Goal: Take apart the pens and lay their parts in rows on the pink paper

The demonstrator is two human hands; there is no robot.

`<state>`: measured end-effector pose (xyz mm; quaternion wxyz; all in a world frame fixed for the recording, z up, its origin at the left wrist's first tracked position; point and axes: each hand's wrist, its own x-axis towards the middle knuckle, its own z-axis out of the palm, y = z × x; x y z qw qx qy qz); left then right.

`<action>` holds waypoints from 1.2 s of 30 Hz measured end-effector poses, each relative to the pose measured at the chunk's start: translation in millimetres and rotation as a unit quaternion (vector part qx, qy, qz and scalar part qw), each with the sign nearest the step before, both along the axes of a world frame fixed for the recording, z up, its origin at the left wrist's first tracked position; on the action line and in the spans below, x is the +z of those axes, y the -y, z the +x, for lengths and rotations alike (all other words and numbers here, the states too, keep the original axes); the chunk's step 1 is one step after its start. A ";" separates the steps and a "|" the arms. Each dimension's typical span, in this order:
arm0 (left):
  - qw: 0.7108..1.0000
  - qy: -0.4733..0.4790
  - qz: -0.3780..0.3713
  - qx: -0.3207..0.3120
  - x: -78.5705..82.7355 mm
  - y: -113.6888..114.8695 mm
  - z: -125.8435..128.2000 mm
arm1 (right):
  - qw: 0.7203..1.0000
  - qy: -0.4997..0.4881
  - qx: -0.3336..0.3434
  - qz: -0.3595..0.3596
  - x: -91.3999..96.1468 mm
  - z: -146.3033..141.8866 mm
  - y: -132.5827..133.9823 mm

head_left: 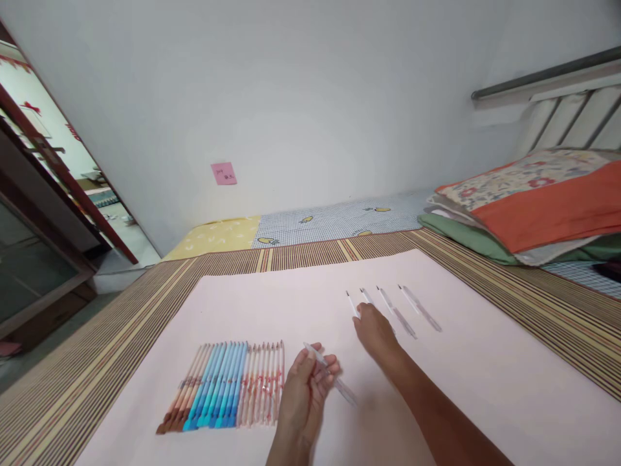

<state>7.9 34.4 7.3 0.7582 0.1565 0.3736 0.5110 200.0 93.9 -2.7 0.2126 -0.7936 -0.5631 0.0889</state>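
Observation:
My left hand (305,391) is closed round a clear pen (330,374) that sticks out to the upper left and lower right of my fingers. My right hand (374,331) reaches forward with its fingers pinched on a clear pen (351,303) at the left of a short row of clear pens (406,307) lying on the pale pink sheet (485,388). To the left of my left hand lies a tight row of several pens (226,387), brown, blue and clear with red marks, side by side.
The pink sheet lies on a striped woven mat (97,336) over a bed. Folded bedding and pillows (533,200) are stacked at the right. A white wall with a pink note (224,173) stands behind, and a doorway (58,194) opens at the left.

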 end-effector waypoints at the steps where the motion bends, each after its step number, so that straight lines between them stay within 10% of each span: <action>1: 1.000 -0.002 0.003 0.000 0.5 0.2 0.3 | 1.000 -0.010 -0.001 0.006 2.5 0.5 3.0; 7: 1.000 -0.012 0.016 0.000 0.8 -1.8 0.5 | 0.989 -0.134 0.061 0.031 17.5 -10.3 51.4; 15: 0.999 0.009 0.053 -0.004 -4.7 -0.3 -0.1 | 0.874 -0.433 0.222 0.004 13.7 -48.5 104.3; 36: 0.998 0.004 0.069 -0.006 -11.1 -3.3 1.0 | 0.927 -0.324 0.186 0.029 2.1 -42.2 101.1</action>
